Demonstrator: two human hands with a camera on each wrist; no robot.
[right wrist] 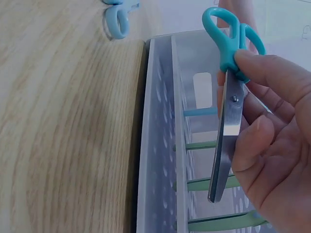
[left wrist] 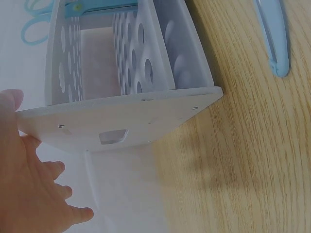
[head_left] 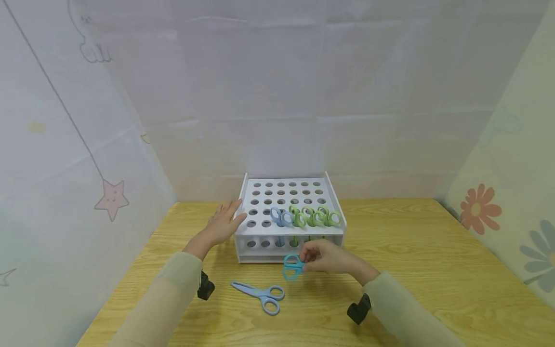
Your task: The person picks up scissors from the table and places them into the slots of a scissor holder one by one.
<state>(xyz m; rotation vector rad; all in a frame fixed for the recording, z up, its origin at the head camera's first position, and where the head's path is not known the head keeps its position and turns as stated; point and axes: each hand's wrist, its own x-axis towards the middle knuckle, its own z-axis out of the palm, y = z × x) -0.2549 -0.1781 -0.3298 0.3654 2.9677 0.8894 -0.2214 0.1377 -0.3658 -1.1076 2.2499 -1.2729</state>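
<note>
Turquoise-handled scissors (head_left: 293,266) are pinched in my right hand (head_left: 327,257) at the front of a white rack (head_left: 260,234) with rows of round holes. In the right wrist view, the thumb and fingers grip the scissors (right wrist: 232,102) near the pivot, and their metal blades point away from the handles. My left hand (head_left: 222,222) lies at the rack's left side panel (left wrist: 121,119), fingers spread, thumb at its top edge. One pair of blue scissors (head_left: 282,218) and several green scissors (head_left: 313,217) stand in the rack, handles up.
Another pair of blue scissors (head_left: 260,294) lies on the wooden table (head_left: 390,270) in front of the rack, tip pointing left. A pale sheet (head_left: 282,96) hangs behind the table, and patterned sheets flank both sides.
</note>
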